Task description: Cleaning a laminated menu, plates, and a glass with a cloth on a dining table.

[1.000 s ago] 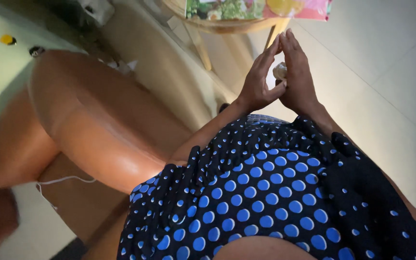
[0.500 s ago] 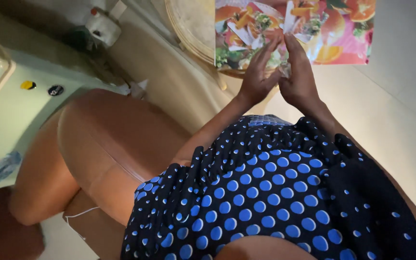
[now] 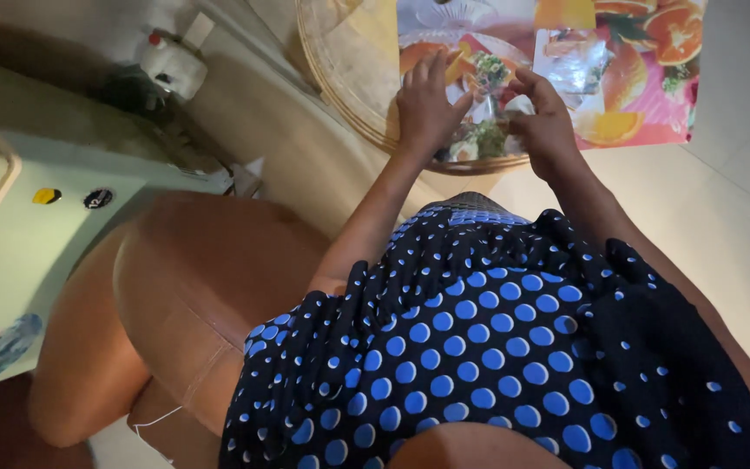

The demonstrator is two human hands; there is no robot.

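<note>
Both hands now apart; left hand spread, right hand pinching crinkly clear wrapper.

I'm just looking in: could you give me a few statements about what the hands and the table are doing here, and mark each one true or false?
1. Both hands are over the round table. True.
2. The left hand lies with its fingers spread on a colourful food-print mat. True.
3. The right hand rests on the brown armchair. False: it is at the mat, its fingers pinching something clear and crinkly.
4. The person wears a plain red garment. False: it is a dark dress with blue dots.
</note>
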